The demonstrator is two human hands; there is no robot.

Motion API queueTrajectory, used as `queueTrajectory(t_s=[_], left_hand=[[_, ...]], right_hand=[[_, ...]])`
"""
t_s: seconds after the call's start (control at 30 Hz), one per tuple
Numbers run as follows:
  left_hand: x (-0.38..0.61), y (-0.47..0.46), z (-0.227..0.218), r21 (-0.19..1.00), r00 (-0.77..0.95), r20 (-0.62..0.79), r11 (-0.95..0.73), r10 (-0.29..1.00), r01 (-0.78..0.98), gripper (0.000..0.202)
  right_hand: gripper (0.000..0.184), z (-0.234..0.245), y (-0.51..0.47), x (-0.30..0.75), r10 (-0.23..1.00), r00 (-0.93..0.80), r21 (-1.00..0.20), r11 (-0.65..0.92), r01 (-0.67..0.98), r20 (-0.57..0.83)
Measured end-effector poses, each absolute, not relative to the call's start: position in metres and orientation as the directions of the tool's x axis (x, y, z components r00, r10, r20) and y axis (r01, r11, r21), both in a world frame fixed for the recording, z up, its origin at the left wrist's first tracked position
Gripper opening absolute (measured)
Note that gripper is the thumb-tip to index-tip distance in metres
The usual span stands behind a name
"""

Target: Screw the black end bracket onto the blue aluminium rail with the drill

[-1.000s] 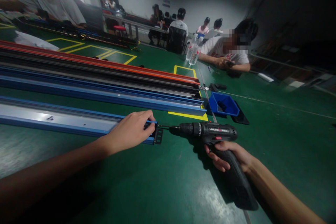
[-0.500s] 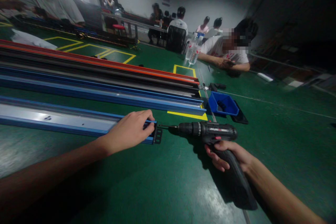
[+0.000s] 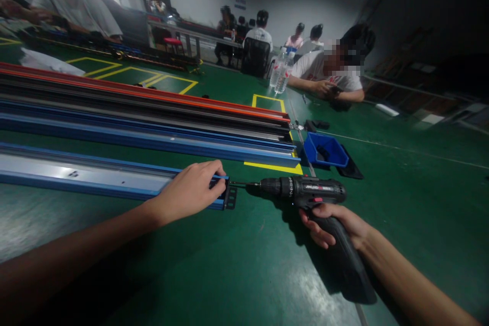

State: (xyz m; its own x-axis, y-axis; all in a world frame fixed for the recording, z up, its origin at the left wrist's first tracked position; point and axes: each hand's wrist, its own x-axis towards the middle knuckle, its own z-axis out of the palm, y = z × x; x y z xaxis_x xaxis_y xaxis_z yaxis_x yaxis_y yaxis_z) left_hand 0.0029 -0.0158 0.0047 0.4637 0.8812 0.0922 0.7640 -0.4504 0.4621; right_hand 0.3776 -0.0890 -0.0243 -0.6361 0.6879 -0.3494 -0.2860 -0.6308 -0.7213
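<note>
My left hand [image 3: 193, 187] is closed on the right end of a blue metal rail [image 3: 95, 175], its thumb and fingers at the black end bracket [image 3: 231, 197]. Any small part under those fingertips is hidden. In my right hand [image 3: 324, 224] is a black cordless drill [image 3: 309, 188], gripped by its handle and pointing left. Its long thin bit [image 3: 242, 184] reaches the bracket at the rail's end, close to my left fingertips. Whether the tip sits in a screw is too small to tell.
Behind lie several long blue, black and orange rails [image 3: 229, 104]. A blue bin [image 3: 326, 152] with dark parts stands beyond the drill. Two water bottles [image 3: 282, 74] stand farther back, near a seated person [image 3: 328, 71] holding a phone. Another person [image 3: 76, 5] works at far left.
Both hands, the rail and the drill keep nearly the same place. A small light now shows on the drill near the trigger.
</note>
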Motion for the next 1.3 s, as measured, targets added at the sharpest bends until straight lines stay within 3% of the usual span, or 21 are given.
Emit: queueTrajectory(t_s=[1.3], left_hand=[[0.0027,-0.0163,0.0060,0.457,0.471,0.107,-0.464,0.876,0.759,0.019]], right_hand=[[0.027,-0.0217,-0.0879,0.3753,0.687,-0.643,-0.725,-0.625,-0.288,-0.337]])
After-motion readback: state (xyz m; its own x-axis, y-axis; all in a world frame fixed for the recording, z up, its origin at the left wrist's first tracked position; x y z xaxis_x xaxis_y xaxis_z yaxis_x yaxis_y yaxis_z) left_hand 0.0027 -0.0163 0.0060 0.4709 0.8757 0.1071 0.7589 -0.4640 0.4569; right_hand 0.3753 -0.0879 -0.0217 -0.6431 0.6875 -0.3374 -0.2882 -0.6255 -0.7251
